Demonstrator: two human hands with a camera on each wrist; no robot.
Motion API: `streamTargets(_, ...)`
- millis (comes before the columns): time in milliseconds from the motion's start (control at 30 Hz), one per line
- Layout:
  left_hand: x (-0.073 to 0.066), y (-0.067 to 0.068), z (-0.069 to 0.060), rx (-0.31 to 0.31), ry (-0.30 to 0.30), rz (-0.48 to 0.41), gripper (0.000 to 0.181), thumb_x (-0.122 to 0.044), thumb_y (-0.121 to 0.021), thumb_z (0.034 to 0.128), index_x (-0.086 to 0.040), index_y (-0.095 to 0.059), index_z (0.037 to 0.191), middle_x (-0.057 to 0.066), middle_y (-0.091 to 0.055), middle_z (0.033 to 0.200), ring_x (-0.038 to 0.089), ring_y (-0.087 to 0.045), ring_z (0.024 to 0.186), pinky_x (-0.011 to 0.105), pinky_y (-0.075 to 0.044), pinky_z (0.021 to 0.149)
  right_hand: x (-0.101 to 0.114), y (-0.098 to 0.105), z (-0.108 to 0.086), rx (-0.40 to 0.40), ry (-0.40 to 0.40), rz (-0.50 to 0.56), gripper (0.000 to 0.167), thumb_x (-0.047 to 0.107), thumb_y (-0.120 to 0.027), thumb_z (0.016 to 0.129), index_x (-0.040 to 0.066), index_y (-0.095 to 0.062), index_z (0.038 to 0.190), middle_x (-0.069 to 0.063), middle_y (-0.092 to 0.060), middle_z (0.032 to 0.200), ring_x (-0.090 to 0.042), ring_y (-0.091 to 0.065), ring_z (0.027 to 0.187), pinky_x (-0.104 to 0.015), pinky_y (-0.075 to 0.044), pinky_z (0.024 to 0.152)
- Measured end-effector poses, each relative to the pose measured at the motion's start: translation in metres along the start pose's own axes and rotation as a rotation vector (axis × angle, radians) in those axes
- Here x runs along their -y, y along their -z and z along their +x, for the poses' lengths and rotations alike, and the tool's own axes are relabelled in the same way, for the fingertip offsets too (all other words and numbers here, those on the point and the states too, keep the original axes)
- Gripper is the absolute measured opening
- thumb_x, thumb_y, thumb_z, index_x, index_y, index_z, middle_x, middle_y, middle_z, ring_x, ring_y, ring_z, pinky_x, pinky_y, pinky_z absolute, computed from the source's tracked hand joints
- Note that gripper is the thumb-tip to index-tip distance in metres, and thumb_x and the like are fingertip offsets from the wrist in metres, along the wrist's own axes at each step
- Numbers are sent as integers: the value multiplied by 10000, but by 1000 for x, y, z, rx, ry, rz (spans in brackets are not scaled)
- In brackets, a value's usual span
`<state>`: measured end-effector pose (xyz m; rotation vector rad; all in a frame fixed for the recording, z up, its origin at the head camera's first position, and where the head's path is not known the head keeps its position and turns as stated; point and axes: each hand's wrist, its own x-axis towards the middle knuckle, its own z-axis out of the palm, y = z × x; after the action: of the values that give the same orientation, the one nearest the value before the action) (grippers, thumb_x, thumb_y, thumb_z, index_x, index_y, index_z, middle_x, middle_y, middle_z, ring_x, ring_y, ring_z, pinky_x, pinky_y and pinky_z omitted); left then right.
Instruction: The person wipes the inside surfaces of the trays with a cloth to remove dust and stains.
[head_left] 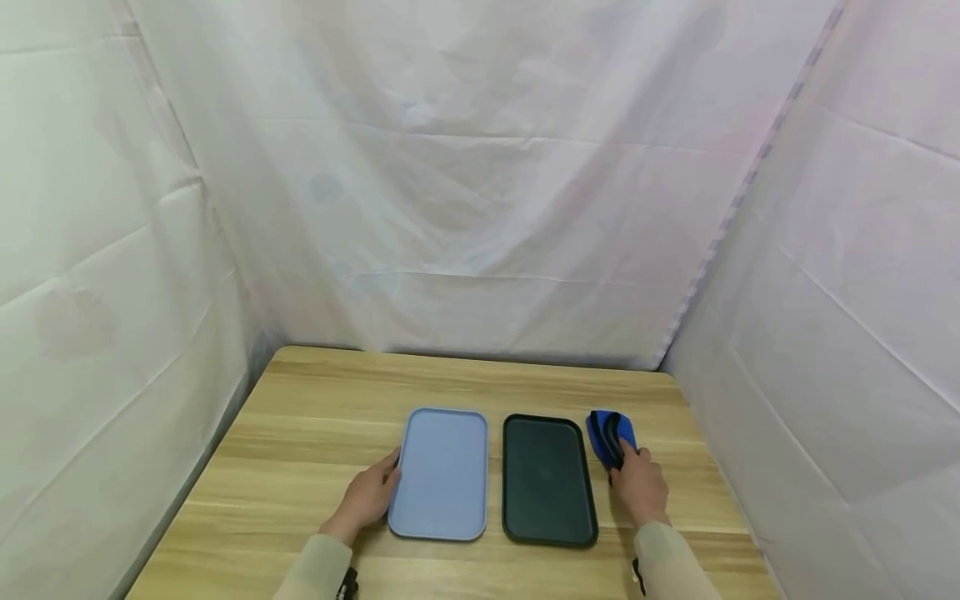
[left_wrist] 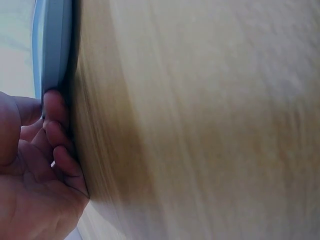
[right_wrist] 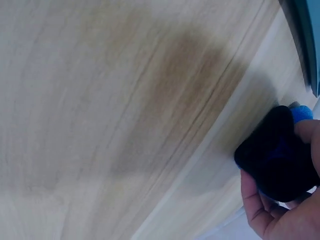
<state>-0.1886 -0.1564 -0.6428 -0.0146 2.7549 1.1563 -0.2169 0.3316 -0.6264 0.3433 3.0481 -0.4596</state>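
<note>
A light blue tray (head_left: pixel 440 475) lies flat on the table, and my left hand (head_left: pixel 369 498) pinches its left edge. In the left wrist view the thumb and curled fingers of my left hand (left_wrist: pixel 42 165) meet at the end of the tray rim (left_wrist: pixel 56 45). To the right of the dark green tray (head_left: pixel 547 481), my right hand (head_left: pixel 641 485) grips the near end of a blue and black item (head_left: pixel 611 437). The right wrist view shows the item's black end (right_wrist: pixel 277 155) between the thumb and fingers of my right hand (right_wrist: pixel 295 220).
The two trays lie side by side with a narrow gap. The wood-grain table (head_left: pixel 300 433) extends behind them and to both sides. White cloth (head_left: pixel 465 208) hangs behind the table and along its left and right.
</note>
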Motion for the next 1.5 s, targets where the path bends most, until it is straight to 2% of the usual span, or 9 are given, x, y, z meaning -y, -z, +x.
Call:
streamTargets(167,-2,1,0,2,0,-1,488,-198,-503,1087,-54,-465,1552,224,-623,1428,455,-595,1306,606,-470,1066,-5,0,-2,-2,-1,7,675,158,-689,951,47,-426,1562,-381,-522,1366,-552,-646,990,-598,-556,684)
streamTargets(400,-5,4,-2,20,14,-6,503,-208,-498,1090,-50,-443,1564,211,-684,1345,426,-665,1202,595,-501,1019,-7,6,-6,-23,-2,35,677,159,-677,949,31,-421,1562,-382,-537,1354,-549,-661,992,-598,-560,712)
streamTargets(600,-3,2,-1,12,20,-16,515,-223,-509,1083,-27,-448,1555,214,-670,1368,447,-620,1272,602,-479,1050,-8,12,-10,-44,-13,70,671,184,-664,968,27,-411,1569,-385,-529,1360,-526,-672,989,-565,-567,696)
streamTargets(900,-5,3,-1,9,14,-8,497,-205,-529,1070,-33,-485,1534,211,-672,1368,319,-688,1123,558,-526,969,-4,21,-18,-72,-11,98,676,201,-648,973,40,-397,1580,-386,-528,1358,-540,-654,1036,-622,-551,777)
streamTargets(1200,-7,5,-2,20,13,-14,497,-196,-523,1074,-31,-474,1541,209,-667,1375,440,-634,1254,603,-483,1043,12,24,-26,-84,-11,116,677,221,-661,969,77,-413,1583,-361,-532,1386,-541,-635,1103,-633,-538,819)
streamTargets(1500,-9,6,-4,27,23,-19,504,-195,-517,1078,-46,-456,1556,220,-634,1416,464,-591,1307,618,-464,1064,38,17,-38,-147,60,156,646,215,-683,957,81,-472,1553,-314,-596,1334,-448,-673,1053,-606,-551,819)
